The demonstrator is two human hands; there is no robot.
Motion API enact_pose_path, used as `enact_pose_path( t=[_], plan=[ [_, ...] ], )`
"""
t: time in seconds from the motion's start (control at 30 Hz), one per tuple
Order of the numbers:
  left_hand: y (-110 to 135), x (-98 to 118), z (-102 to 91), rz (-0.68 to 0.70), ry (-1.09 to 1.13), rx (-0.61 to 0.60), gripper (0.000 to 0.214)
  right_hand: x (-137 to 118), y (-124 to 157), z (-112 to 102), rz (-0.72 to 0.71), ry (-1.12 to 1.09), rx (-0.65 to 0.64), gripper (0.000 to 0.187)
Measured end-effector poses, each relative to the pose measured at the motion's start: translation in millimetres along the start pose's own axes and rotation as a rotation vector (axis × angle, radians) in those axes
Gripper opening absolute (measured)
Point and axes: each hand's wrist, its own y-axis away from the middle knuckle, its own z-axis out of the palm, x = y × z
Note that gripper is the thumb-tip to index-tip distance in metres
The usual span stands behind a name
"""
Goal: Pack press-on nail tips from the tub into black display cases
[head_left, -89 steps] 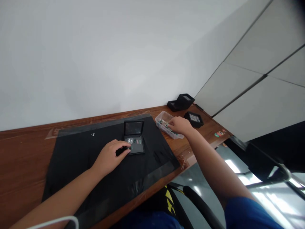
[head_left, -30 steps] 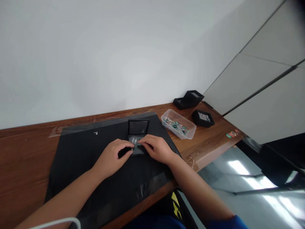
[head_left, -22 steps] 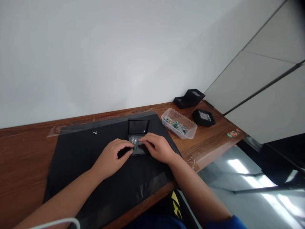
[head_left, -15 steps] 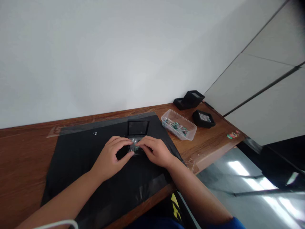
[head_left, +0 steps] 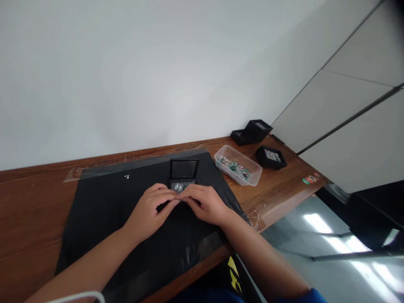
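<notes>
A small black box (head_left: 183, 170) stands on a black mat (head_left: 104, 202) with its lid upright, and small shiny pieces lie in its base. My left hand (head_left: 148, 210) and my right hand (head_left: 205, 204) meet fingertip to fingertip just in front of the box, covering most of its base. Both hands have curled, pinched fingers. What the fingertips hold is hidden between them.
A clear plastic tub (head_left: 238, 170) of small coloured pieces sits right of the mat on the wooden table (head_left: 25, 202). Behind it are an open black box (head_left: 252, 130) and another black box (head_left: 270, 157) with pieces inside. Small coloured bits (head_left: 309, 180) lie near the table's right corner.
My right hand left the plastic tub and came to the black box. Both hands then closed in together in front of the box, fingertips now meeting.
</notes>
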Motion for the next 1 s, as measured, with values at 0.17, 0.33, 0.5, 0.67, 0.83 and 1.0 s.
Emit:
enact_pose_path(
  t=[0.17, 0.33, 0.5, 0.67, 0.83, 1.0],
  plan=[
    [-2.1, 1.5, -1.7, -0.004, 0.002, 0.014, 0.016, -0.3, -0.1, -1.7, 0.022, -0.003, 0.007, 0.02],
    [-1.8, -0.2, -3.0, -0.06, -0.001, 0.019, 0.016, 5.3, 1.9, -3.4, 0.071, 0.038, 0.06, 0.018],
    [-1.8, -3.0, -2.8, -0.11, 0.007, 0.047, 0.015, 8.8, 2.5, -5.1, 0.122, 0.079, 0.038, 0.017],
    [-2.3, -3.5, -3.8, -0.131, 0.004, 0.05, 0.016, 7.7, 2.3, -6.4, 0.118, 0.18, 0.004, 0.016],
    [-2.4, -2.7, -3.6, -0.143, 0.004, 0.062, 0.017, 7.6, 4.9, -4.8, 0.059, 0.418, -0.031, 0.02],
    [-3.2, -1.9, -3.8, -0.133, 0.0, 0.077, 0.017, 5.6, 5.0, -3.3, 0.052, 0.509, -0.089, 0.021]
  ],
)
